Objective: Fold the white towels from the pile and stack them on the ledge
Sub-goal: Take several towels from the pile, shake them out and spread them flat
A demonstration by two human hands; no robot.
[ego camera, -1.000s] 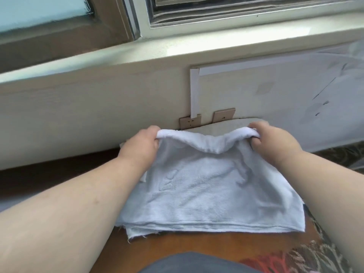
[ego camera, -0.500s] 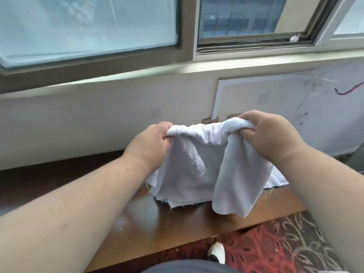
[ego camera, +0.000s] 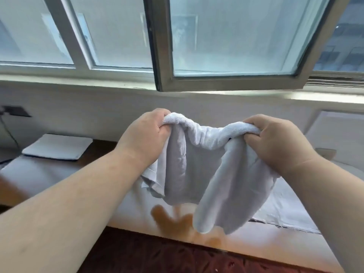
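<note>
The white towel, flat on the wooden ledge one second earlier, is now lifted clear and hangs in loose folds above it. The left hand and right hand each grip a bunched upper corner, fists closed on the cloth. The fold appears undone; judged from this, the towel requires re-laying or transfer before stacking.

Soft daylight comes in through the window, and the glass looks hazy and pale. Below the window, the ledge shines so bright that its wood looks washed out. The frame bends at the picture's edges. The towel and the ledge's near edge look blurry.
</note>
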